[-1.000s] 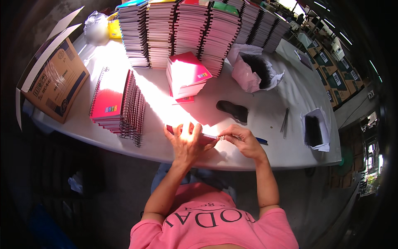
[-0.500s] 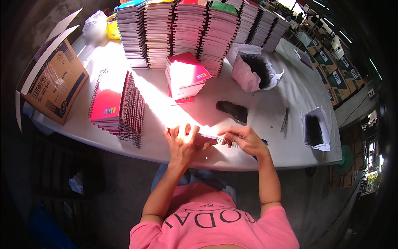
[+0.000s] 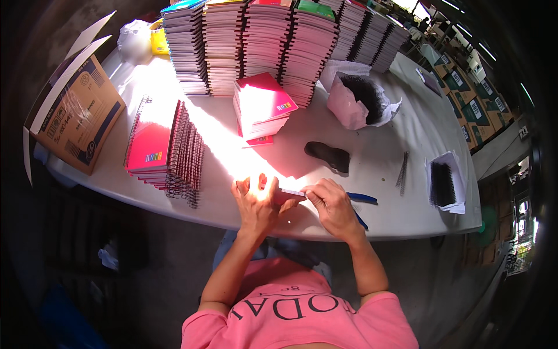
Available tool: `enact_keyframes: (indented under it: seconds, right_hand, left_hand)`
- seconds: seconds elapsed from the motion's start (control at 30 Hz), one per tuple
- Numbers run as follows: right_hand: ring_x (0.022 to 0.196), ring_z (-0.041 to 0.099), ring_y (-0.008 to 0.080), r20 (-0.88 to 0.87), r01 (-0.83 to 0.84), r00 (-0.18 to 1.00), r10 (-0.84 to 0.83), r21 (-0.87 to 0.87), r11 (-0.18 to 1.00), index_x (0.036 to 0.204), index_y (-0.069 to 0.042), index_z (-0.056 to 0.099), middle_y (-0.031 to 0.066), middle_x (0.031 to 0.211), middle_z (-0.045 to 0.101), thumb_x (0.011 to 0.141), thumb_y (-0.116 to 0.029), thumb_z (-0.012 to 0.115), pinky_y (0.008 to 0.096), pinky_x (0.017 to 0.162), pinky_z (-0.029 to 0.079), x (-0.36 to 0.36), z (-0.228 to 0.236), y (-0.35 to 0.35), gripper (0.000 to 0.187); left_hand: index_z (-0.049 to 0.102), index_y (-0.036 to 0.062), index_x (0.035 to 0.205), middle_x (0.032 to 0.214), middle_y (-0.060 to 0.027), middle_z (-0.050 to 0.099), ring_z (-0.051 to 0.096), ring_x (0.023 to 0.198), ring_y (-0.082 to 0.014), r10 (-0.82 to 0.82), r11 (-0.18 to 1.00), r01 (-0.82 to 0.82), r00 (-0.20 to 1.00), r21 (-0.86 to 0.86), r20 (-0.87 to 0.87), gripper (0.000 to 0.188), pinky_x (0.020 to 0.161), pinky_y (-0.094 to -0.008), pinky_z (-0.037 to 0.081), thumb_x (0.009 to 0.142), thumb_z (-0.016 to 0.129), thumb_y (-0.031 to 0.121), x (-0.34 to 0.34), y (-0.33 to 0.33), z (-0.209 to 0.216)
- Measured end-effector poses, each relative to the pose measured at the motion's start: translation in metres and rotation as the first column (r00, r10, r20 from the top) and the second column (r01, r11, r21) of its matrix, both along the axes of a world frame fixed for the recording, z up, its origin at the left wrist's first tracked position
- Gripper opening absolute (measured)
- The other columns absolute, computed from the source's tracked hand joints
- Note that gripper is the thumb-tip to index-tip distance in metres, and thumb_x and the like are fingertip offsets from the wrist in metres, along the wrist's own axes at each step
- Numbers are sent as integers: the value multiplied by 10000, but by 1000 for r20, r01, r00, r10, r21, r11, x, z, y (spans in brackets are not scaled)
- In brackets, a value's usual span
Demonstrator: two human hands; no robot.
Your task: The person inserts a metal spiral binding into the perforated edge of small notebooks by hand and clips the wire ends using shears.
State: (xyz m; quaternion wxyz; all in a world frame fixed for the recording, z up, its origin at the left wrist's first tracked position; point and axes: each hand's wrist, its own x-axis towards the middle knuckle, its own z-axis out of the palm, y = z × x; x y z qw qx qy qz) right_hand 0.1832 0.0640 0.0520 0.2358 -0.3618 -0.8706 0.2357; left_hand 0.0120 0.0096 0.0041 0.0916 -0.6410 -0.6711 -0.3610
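Observation:
Near the table's front edge, my left hand [image 3: 254,205] grips a small red-covered notebook [image 3: 289,195], its fingers bent over the cover and its page edge toward the right. My right hand [image 3: 336,208] is closed in a pinch at the notebook's right end. The wire coil seen there a moment before is now hidden behind those fingers. Blue-handled pliers [image 3: 362,198] lie partly under and beside my right hand. Beyond the hands, a dark, flat, elongated object [image 3: 327,156] rests on the tabletop.
Spiral-bound red notebooks [image 3: 152,142] are piled at left, beside an open carton [image 3: 81,110]. Unbound red books [image 3: 264,107] sit mid-table before tall notebook stacks [image 3: 224,52]. Rightward are loose coils [image 3: 402,173], a paper-lined box of dark coils [image 3: 443,183] and a paper-wrapped bundle [image 3: 359,100].
My right hand has moved left and closed in against the notebook's end, covering the coil that showed there. More of the pliers is uncovered. My left hand keeps its grip.

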Motion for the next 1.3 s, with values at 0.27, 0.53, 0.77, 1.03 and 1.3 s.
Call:
enact_keyframes:
  seconds: [0.27, 0.53, 0.77, 1.03, 1.3]
  right_hand:
    - [1079, 514, 294, 380, 152, 894, -238, 243, 958, 1251, -140, 492, 147, 1177, 534, 880, -166, 545, 412, 895, 411, 36, -18, 85, 375]
    - [844, 655, 209, -687, -622, 700, 197, -450, 640, 936, 6, 677, 127, 938, 682, 718, 61, 667, 309, 802, 502, 17, -14, 65, 225]
    - [872, 664, 185, -571, -592, 760, 311, -411, 694, 860, -8, 712, 118, 868, 701, 671, 134, 625, 288, 834, 503, 5, -5, 65, 253]
    - [762, 652, 139, -256, -297, 943, 211, -371, 880, 855, -23, 715, 80, 839, 707, 644, 121, 656, 265, 724, 499, -7, -4, 68, 262]
    - [746, 649, 128, -239, -85, 971, 3, -334, 939, 886, -27, 718, 95, 827, 703, 725, 129, 589, 259, 735, 505, -12, -12, 66, 259]
  left_hand:
    - [609, 113, 850, 886, -44, 545, 471, 871, -246, -68, 997, 69, 997, -17, 42, 512, 799, -407, 316, 600, 741, 539, -5, -1, -1]
    - [609, 103, 844, 867, -34, 554, 484, 847, -245, -75, 997, 74, 996, 21, 47, 519, 820, -403, 308, 611, 741, 548, -8, -5, -1]
    - [604, 112, 863, 927, -35, 571, 495, 924, -258, -99, 995, 99, 995, 6, 6, 492, 833, -412, 315, 606, 753, 505, -12, -1, -8]
    - [611, 114, 852, 1019, -62, 547, 484, 942, -257, -140, 989, 142, 989, -34, 50, 495, 843, -426, 337, 551, 776, 470, -17, -1, -3]
    - [593, 106, 774, 1193, -90, 481, 435, 969, -264, -186, 981, 173, 967, 90, 173, 538, 872, -424, 341, 477, 812, 497, -32, 7, -15]
